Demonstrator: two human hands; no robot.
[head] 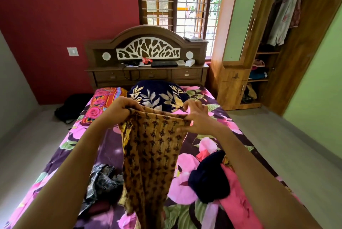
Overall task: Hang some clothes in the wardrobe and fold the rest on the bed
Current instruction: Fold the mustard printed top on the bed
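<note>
Hanging from both hands above the bed [114, 147]: one mustard-brown printed garment [151, 154], held up by its top edge, lower part trailing down toward the near end of the floral bedsheet. Left hand [120, 108]: fingers curled shut, bunching the garment's left corner. Right hand [196, 119]: thumb and fingers pinching the right corner, remaining fingers loosely spread. On the bed, left of the garment: a crumpled grey patterned cloth [103, 180]. On the right: a navy garment [211, 177] lying on pink clothing [238, 197]. At the headboard: a navy leaf-print pillow [157, 95]. Far right: open wardrobe [273, 43] with pale clothes [283, 15] hung inside.
</note>
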